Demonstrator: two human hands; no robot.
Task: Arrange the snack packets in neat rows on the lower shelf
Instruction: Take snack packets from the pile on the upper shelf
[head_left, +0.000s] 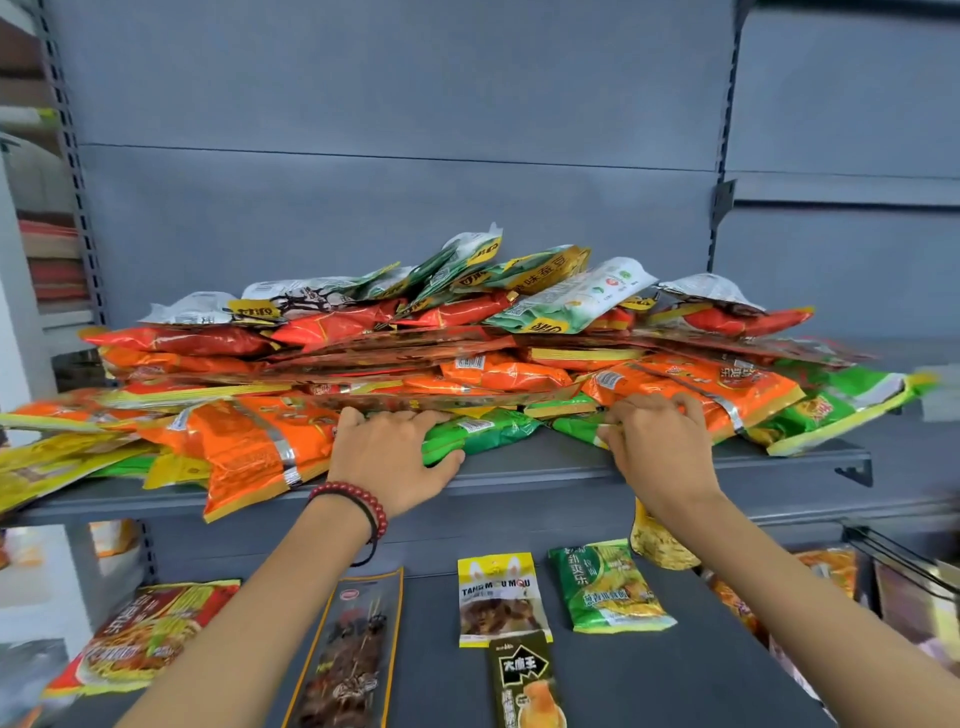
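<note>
The left hand, a red bead bracelet on its wrist, has hold of a green packet at the front of the upper shelf. Its thumb is curled round the packet's near end and its fingers reach over the top into the heap. The right hand is just beside it, its fingers bent over the lower edge of an orange packet and the thumb tucked low. From here I cannot tell whether it grips that packet or only rests on it. Both hands are at the foot of a big, untidy pile of snack packets, orange, red, green and white, which covers the upper shelf from end to end and hangs over its front edge on the left. Below, the lower shelf holds only a few packets lying flat and apart: a red noodle packet at the left, a long dark packet, a yellow packet with a black packet touching its lower edge, and a pale green packet under the right forearm.
</note>
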